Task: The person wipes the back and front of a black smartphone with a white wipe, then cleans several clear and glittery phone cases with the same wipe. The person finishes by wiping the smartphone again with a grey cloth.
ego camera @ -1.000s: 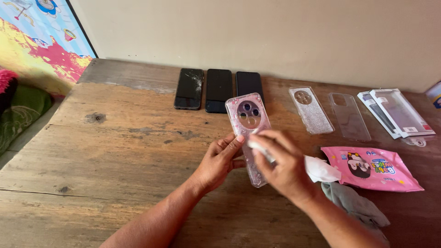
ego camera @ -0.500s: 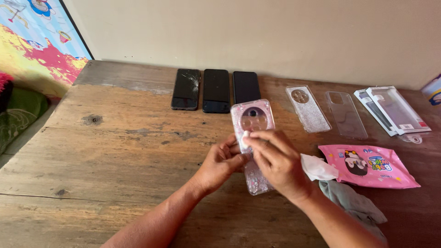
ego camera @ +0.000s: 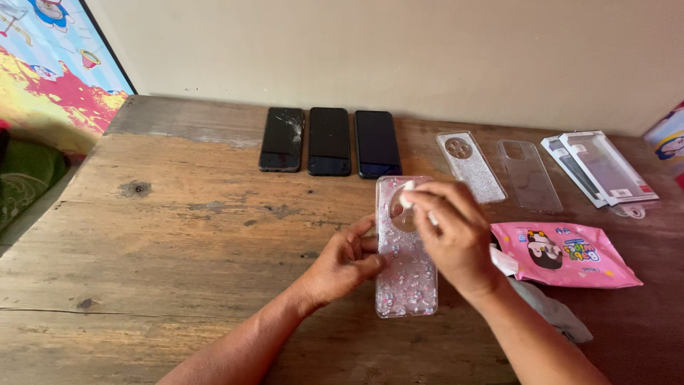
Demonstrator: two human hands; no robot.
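Note:
A pink glittery phone case [ego camera: 406, 274] with a round camera hole lies flat on the wooden table [ego camera: 185, 235]. My left hand [ego camera: 345, 262] grips its left edge with thumb and fingers. My right hand [ego camera: 456, 235] pinches a white wet wipe [ego camera: 407, 198] and presses it on the upper part of the case, near the camera hole. The rest of the wipe trails out below my right wrist.
Three dark phones [ego camera: 328, 141] lie in a row at the back, the left one cracked. Two clear cases [ego camera: 470, 165] [ego camera: 529, 175], boxed packages [ego camera: 602, 171], a pink wipes pack [ego camera: 566, 253] and a grey cloth [ego camera: 552, 314] lie to the right.
The case went from tilted up in my hands to lying flat on the table. My right hand with the wipe slid from the case's middle up to its camera end.

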